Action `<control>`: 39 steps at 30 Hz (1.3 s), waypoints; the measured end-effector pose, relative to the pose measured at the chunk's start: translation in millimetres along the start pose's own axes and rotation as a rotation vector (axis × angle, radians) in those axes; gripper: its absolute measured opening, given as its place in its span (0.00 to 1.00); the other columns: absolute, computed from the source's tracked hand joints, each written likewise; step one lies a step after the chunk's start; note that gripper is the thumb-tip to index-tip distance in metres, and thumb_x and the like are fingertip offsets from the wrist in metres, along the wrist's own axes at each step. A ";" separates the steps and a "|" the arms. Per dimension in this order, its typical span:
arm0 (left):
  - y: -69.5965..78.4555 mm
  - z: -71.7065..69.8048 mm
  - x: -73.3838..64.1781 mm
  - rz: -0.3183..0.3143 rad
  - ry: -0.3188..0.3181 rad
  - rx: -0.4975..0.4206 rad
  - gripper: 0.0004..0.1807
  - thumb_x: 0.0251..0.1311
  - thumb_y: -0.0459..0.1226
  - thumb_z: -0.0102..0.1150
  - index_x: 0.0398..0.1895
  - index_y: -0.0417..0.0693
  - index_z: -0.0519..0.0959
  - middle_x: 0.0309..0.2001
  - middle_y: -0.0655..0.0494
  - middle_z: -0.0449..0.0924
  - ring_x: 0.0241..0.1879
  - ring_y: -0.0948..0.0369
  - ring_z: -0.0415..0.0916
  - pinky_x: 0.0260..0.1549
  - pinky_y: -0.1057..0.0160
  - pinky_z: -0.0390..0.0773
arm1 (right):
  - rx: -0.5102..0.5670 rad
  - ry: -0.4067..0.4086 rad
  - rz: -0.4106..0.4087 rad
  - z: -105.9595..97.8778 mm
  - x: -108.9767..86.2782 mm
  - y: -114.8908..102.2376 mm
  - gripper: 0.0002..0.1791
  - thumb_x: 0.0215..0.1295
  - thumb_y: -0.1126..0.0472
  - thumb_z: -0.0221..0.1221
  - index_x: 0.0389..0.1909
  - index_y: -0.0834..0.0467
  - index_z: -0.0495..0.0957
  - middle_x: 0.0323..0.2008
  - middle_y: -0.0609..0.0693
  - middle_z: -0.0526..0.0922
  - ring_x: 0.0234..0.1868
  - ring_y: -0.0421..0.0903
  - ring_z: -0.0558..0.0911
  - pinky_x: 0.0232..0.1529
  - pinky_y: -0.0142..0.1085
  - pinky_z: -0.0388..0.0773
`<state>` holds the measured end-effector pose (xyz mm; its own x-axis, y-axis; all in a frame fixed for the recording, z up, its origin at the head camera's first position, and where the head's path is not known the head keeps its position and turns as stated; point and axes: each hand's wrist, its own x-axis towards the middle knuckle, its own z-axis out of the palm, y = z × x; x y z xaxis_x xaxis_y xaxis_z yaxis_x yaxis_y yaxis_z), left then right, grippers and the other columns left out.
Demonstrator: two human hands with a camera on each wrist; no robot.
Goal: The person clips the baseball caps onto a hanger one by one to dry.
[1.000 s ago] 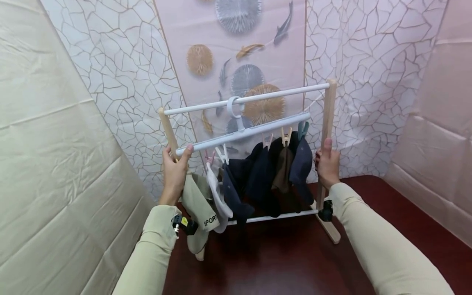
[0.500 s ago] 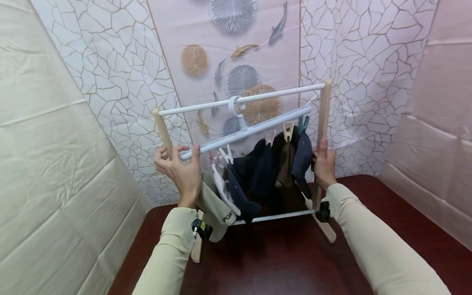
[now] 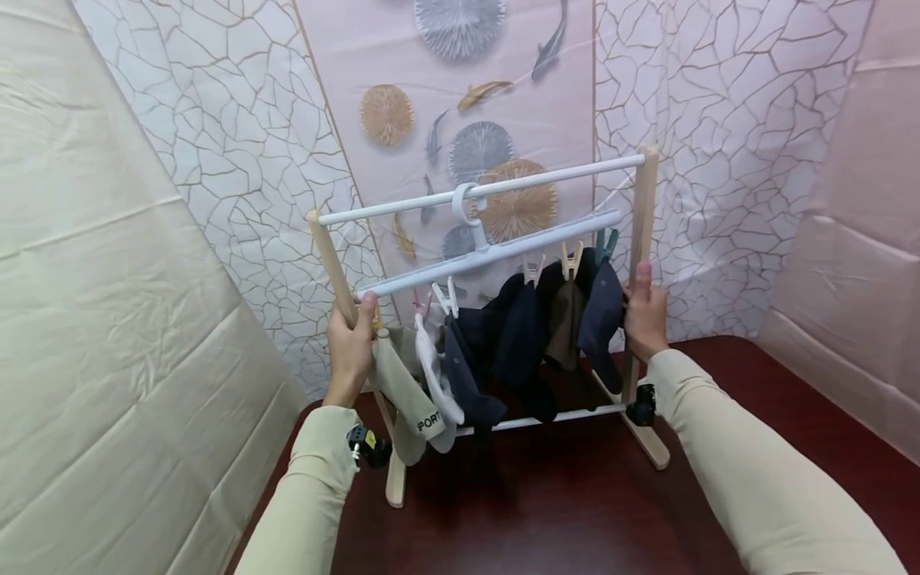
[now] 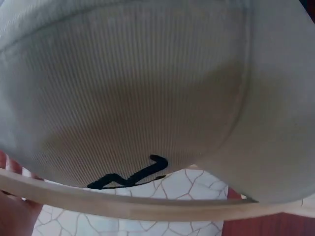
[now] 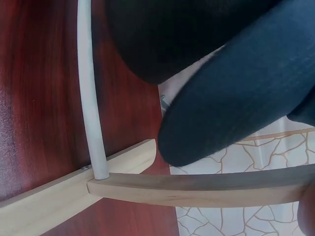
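Note:
A small drying rack stands on the table, with wooden posts and white rails. From its top rail (image 3: 568, 172) a pale blue hanger (image 3: 424, 275) hangs by its hook, left end lower. My left hand (image 3: 350, 347) grips the left post (image 3: 331, 255), its thumb tip at the hanger's low end. With my right hand (image 3: 645, 319) I grip the right post (image 3: 643, 208), thumb up. Clothespins hold several socks below the hanger: a grey-green one (image 3: 410, 391) lettered "SPORT", a white one (image 3: 434, 371), dark navy ones (image 3: 519, 335), a brown one (image 3: 565, 323) and a blue-grey one (image 5: 236, 93).
The lower rail (image 5: 87, 83) joins the rack's wooden feet (image 5: 44, 201) on the dark red tabletop (image 3: 546, 495). Behind the rack hangs a patterned wall cloth (image 3: 244, 144). Beige cloth panels (image 3: 93, 279) flank both sides.
My left hand went from the post to the hanger's low end, spread its fingers there, and came back to grip the post. The hanger sits slightly farther right; my right hand keeps its grip.

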<state>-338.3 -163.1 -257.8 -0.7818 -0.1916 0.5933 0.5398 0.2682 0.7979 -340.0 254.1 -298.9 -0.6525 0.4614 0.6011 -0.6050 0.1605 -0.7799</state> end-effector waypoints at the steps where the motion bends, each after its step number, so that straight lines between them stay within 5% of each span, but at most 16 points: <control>1: -0.9 0.4 1.8 -0.001 0.007 0.000 0.24 0.77 0.55 0.55 0.54 0.44 0.72 0.32 0.55 0.68 0.30 0.59 0.66 0.33 0.62 0.67 | -0.009 0.010 -0.009 1.3 3.5 5.8 0.40 0.87 0.42 0.38 0.11 0.59 0.59 0.10 0.37 0.59 0.12 0.35 0.55 0.19 0.31 0.52; 6: -4.3 6.9 8.9 0.003 0.048 -0.027 0.21 0.76 0.57 0.57 0.48 0.48 0.71 0.32 0.58 0.67 0.30 0.63 0.63 0.33 0.62 0.64 | -0.078 0.071 -0.020 7.3 22.2 31.0 0.39 0.86 0.41 0.39 0.08 0.53 0.58 0.09 0.34 0.56 0.12 0.35 0.52 0.20 0.31 0.50; 13: -12.1 16.2 20.8 0.004 0.061 -0.021 0.21 0.76 0.57 0.56 0.46 0.50 0.69 0.31 0.58 0.65 0.29 0.62 0.61 0.33 0.61 0.62 | -0.120 0.060 -0.025 8.3 35.4 35.6 0.40 0.85 0.37 0.40 0.09 0.53 0.58 0.09 0.36 0.55 0.13 0.38 0.52 0.22 0.34 0.51; 20: -20.5 22.1 33.3 0.016 0.011 -0.008 0.20 0.78 0.56 0.53 0.49 0.49 0.68 0.31 0.58 0.63 0.28 0.62 0.59 0.31 0.62 0.61 | -0.093 0.088 -0.023 9.8 34.9 43.3 0.40 0.86 0.41 0.41 0.09 0.55 0.58 0.09 0.37 0.55 0.13 0.39 0.52 0.21 0.33 0.52; 28: -24.6 9.7 34.8 0.021 0.031 -0.015 0.17 0.79 0.54 0.53 0.48 0.51 0.68 0.30 0.58 0.63 0.25 0.63 0.57 0.28 0.64 0.60 | -0.016 0.009 0.009 21.0 21.8 17.0 0.39 0.86 0.46 0.42 0.14 0.66 0.66 0.10 0.37 0.63 0.14 0.37 0.60 0.22 0.31 0.60; 33: -22.8 4.9 33.2 0.008 0.005 0.003 0.21 0.79 0.55 0.52 0.55 0.48 0.69 0.33 0.57 0.66 0.29 0.62 0.62 0.32 0.64 0.64 | -0.064 -0.011 0.022 22.3 16.1 4.1 0.35 0.87 0.49 0.41 0.19 0.67 0.72 0.11 0.39 0.65 0.15 0.37 0.64 0.23 0.32 0.63; 39: -19.9 9.9 22.0 -0.024 0.017 0.079 0.34 0.77 0.59 0.54 0.71 0.45 0.63 0.48 0.48 0.71 0.43 0.54 0.70 0.44 0.55 0.70 | -0.160 -0.030 0.080 12.6 21.9 32.2 0.34 0.87 0.41 0.38 0.36 0.64 0.78 0.23 0.41 0.70 0.28 0.40 0.70 0.37 0.33 0.66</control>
<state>-369.3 -163.4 -261.7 -0.7885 -0.2142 0.5765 0.4945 0.3365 0.8014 -379.5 258.4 -308.7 -0.7102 0.4522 0.5395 -0.4723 0.2623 -0.8415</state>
